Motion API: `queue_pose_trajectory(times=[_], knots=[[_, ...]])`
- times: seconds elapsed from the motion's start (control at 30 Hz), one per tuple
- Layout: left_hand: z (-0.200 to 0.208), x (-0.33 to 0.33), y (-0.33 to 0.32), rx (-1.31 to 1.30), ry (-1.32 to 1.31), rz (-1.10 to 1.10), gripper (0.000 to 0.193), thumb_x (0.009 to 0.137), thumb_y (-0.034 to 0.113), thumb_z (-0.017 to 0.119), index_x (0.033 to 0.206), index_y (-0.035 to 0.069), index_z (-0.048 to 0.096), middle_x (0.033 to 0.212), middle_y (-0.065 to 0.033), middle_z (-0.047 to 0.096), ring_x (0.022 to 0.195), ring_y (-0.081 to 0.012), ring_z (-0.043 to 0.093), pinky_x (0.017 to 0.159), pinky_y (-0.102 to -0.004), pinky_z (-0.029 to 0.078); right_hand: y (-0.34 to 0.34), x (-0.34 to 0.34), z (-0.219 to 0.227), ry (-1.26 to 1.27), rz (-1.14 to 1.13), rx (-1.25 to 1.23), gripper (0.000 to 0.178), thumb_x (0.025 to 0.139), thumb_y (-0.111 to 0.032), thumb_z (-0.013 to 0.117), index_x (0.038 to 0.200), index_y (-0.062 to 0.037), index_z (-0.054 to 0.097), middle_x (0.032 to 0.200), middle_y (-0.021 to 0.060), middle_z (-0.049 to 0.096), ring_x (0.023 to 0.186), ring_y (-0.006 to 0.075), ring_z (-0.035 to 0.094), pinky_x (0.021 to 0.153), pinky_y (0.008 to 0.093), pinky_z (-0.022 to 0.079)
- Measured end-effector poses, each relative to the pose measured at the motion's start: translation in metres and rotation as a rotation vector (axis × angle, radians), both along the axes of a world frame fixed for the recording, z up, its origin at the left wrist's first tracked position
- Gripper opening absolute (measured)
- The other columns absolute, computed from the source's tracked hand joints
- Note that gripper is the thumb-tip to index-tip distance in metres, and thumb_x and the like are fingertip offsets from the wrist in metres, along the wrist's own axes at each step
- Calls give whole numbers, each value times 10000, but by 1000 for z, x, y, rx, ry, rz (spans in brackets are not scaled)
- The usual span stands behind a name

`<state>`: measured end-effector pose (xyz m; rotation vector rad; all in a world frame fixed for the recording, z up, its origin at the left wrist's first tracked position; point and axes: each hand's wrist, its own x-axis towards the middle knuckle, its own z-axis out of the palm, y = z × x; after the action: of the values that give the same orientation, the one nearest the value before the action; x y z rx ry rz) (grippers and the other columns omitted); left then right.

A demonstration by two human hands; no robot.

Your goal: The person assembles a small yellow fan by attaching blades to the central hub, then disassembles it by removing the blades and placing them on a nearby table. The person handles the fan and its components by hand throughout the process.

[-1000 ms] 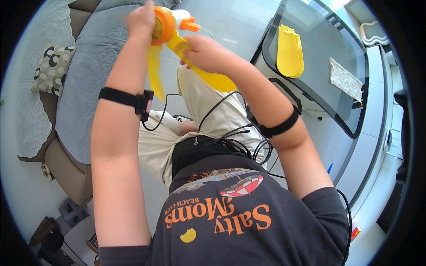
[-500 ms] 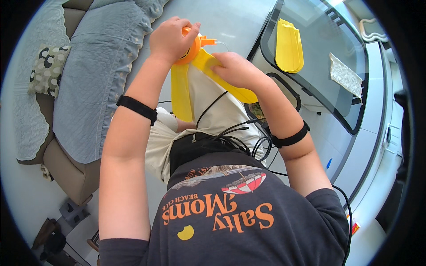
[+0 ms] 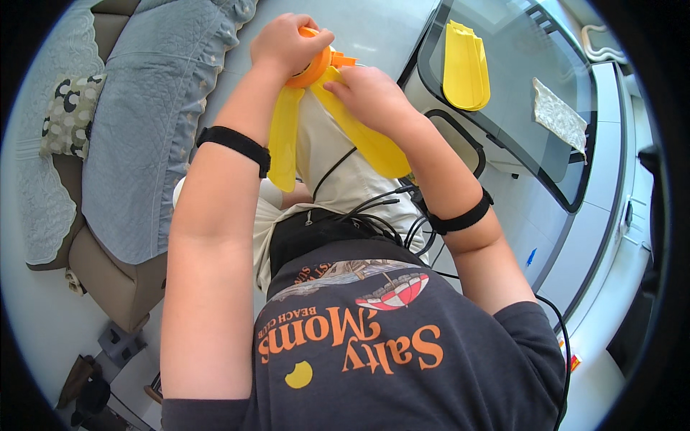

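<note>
My left hand is wrapped round an orange round hub, held out above my lap. Two long yellow blades extend from the hub's near side. One blade hangs toward my left thigh; the other blade slants to the right. My right hand grips the slanting blade close to its hub end, thumb on top. Just beyond that thumb an orange slotted arm juts from the hub. My fingers hide how the blade's inner end meets the hub.
Several more yellow blades lie stacked on a dark-edged glass table to the right, near a pale cloth. Black cables run across my waist. A sofa with a grey-blue cover stands at left.
Both hands have moved slightly away from me, carrying the hub and blades. My right hand now sits nearer the hub along the slanting blade.
</note>
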<state>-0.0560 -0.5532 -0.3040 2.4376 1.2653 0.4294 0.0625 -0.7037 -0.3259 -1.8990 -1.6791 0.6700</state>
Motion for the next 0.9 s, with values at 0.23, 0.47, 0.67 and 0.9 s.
queue_pose_trajectory(times=[0.23,0.47,0.67,0.9], knots=[[-3,26,-14,-67,-54,-3,480,691,534,658,1025,191,698,962,-50,733,905,-231,693,793,-366,536,-21,16,8,-31,-46,-17,416,973,-341,585,830,49,608,756,221,627,693,377,603,658,449,481],[-11,31,-4,-208,-13,27,428,720,522,654,938,162,728,936,-66,743,889,-253,701,794,-379,543,-36,19,24,4,-31,-83,409,974,-340,587,849,49,614,762,219,631,701,370,606,671,434,492],[-10,-55,46,-64,-39,373,394,773,461,626,810,82,727,812,-125,713,775,-320,684,700,-404,520,-92,40,28,128,-121,-205,414,969,-353,587,898,50,649,809,239,651,770,377,647,735,444,513],[-71,-93,33,25,-216,435,354,813,377,608,696,45,647,698,-138,641,650,-319,609,622,-412,470,-17,181,-8,-169,-651,47,504,972,-448,524,1086,28,646,1049,253,685,1002,412,656,857,481,513]])
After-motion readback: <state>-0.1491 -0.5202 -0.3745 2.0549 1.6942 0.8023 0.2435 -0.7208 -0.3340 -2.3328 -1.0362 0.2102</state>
